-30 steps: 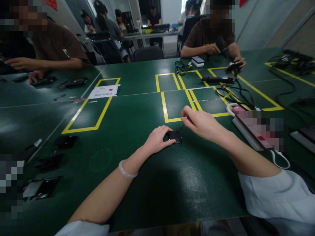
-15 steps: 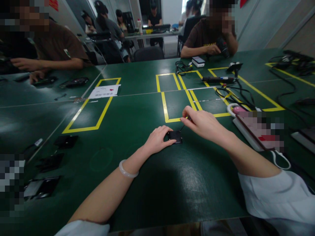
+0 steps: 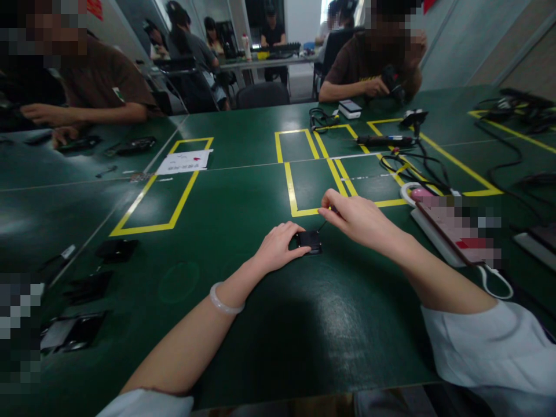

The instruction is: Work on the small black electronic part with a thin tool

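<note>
A small black box-like part [image 3: 310,241] lies on the green table [image 3: 269,330] in front of me. My left hand [image 3: 278,247] curls round its left side and pins it to the table. My right hand [image 3: 356,219] hovers just above and to the right of it, fingers pinched on a thin dark tool [image 3: 322,223] whose tip points down at the part. A pale bangle [image 3: 223,301] sits on my left wrist.
Yellow tape rectangles [image 3: 304,191] mark the table. A white power strip [image 3: 438,231] and cables [image 3: 408,165] lie to the right, black parts [image 3: 115,250] to the left, a paper sheet [image 3: 185,161] beyond. Other people sit at the far side and at the left.
My hands have hardly moved. The person across the table has raised an arm away from the table.
</note>
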Demonstrator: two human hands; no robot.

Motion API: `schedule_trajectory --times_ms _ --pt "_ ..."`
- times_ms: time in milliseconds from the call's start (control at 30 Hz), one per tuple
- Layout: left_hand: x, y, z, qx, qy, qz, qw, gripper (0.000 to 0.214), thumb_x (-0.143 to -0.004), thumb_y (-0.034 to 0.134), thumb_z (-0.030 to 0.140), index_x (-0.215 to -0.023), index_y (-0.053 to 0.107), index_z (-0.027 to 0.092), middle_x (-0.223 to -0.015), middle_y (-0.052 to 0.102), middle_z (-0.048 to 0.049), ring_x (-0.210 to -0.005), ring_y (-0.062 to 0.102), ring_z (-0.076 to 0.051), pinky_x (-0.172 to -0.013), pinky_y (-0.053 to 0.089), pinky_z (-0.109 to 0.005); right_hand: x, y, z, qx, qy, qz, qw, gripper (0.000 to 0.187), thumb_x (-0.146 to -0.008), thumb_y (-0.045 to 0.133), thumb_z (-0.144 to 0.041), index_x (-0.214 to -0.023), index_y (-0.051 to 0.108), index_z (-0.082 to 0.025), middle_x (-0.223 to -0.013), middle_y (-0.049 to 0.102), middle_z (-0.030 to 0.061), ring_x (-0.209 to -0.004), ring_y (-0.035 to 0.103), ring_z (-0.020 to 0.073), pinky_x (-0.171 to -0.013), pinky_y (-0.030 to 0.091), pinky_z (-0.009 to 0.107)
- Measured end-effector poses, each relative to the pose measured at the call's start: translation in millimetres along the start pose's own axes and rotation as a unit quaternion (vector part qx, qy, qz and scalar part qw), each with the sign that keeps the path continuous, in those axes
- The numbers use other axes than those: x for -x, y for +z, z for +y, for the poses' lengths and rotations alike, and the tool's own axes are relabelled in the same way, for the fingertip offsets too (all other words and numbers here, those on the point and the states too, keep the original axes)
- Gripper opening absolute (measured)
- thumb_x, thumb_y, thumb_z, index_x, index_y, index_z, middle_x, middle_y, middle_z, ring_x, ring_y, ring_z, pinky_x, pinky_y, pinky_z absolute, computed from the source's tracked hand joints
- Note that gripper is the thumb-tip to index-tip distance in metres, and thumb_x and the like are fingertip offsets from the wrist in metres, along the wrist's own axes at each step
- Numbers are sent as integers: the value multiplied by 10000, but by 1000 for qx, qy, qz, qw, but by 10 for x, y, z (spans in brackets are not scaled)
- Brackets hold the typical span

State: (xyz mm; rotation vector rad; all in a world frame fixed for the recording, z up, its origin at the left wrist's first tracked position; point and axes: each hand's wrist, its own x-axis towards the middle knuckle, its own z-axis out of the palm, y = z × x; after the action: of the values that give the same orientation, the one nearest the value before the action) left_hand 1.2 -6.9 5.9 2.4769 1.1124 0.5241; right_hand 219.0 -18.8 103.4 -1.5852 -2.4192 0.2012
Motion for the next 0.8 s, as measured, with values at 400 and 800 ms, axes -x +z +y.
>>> schedule_trajectory --times_ms 400,800 --pt "2 -10 11 5 -1 -4 1000 341 -878 572 490 -1063 559 205 -1026 603 -57 -948 560 -237 -830 456 -365 -3 -4 -7 -6 -12 1 1000 213 -944 370 -379 -1009 490 -216 -757 640 17 -646 558 170 -565 275 257" --pt "-1 19 -9 0 -1 -1 1000 348 -877 571 501 -1068 556 209 -1031 601 -55 -951 562 -237 -837 452 -365 9 -11 19 -20 -29 -3 999 184 -942 372 -344 -1009 488 -218 -756 629 13 -637 543 160 -556 263 253"
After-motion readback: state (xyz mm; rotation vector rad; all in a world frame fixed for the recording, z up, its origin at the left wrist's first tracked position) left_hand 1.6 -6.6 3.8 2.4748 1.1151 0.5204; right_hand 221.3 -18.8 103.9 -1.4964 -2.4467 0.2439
